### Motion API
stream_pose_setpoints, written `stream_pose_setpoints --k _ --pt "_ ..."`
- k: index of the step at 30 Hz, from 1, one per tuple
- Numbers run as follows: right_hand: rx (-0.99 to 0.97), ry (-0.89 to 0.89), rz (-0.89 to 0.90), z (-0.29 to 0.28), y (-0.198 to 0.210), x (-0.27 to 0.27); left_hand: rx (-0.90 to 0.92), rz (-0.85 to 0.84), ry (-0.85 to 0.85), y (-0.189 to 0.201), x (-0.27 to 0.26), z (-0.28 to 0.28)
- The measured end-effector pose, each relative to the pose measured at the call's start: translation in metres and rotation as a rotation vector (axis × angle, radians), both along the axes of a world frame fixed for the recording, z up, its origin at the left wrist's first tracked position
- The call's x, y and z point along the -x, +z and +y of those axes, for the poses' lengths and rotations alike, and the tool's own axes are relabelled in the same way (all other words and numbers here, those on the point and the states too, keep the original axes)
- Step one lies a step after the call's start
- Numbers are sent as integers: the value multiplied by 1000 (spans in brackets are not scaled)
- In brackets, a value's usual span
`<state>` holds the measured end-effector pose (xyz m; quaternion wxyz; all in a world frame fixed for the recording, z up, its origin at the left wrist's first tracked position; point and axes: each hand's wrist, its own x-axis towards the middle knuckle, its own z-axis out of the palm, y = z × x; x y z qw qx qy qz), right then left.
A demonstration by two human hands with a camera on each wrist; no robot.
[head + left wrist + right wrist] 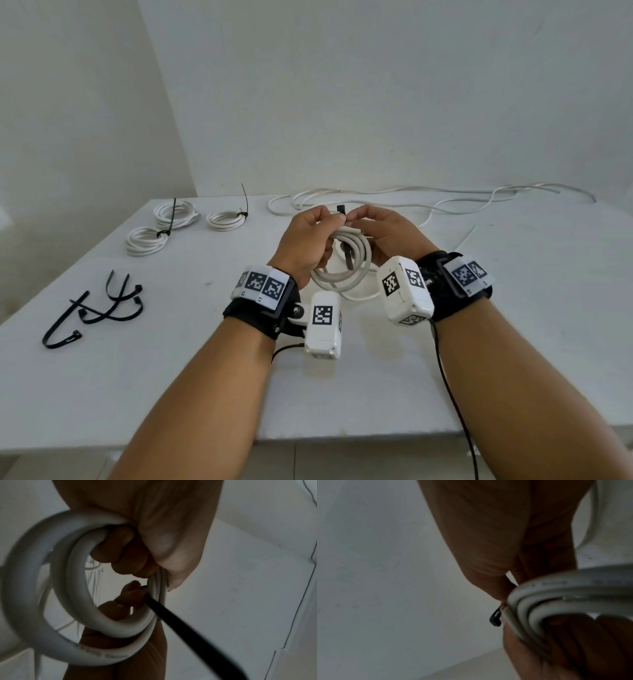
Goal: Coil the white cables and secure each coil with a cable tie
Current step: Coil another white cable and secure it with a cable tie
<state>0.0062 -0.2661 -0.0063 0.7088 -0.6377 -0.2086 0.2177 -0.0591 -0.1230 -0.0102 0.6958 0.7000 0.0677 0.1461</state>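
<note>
A white cable coil [346,265] hangs between both hands above the table's middle. My left hand [310,236] curls its fingers through the coil [82,601] and pinches the top. My right hand [387,233] grips the coil [556,601] from the other side. A black cable tie [349,255] runs down through the coil's hole, and its head [341,209] sticks up between the fingertips of both hands. In the left wrist view the tie's strap [180,622] slants down to the right. The right wrist view shows the tie's head [495,618] beside the coil.
Three tied coils [178,212] [226,219] [147,240] lie at the table's back left. Several loose black ties [96,308] lie at the left. Uncoiled white cable [428,198] runs along the back edge. The white table [513,325] ends at a front edge near my forearms.
</note>
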Motion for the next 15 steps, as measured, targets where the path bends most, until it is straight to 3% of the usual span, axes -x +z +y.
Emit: stream_pose_setpoints --k 5,10,12,15 --pt "-48 77 100 -1 0 5 -26 -8 -3 -3 1 5" --pt "-41 73 48 2 0 7 22 -45 -40 -4 2 7" --pt "-62 39 -34 4 2 9 95 -37 16 0 3 10" --pt "1 -26 -352 -1 4 8 265 -4 139 5 3 24"
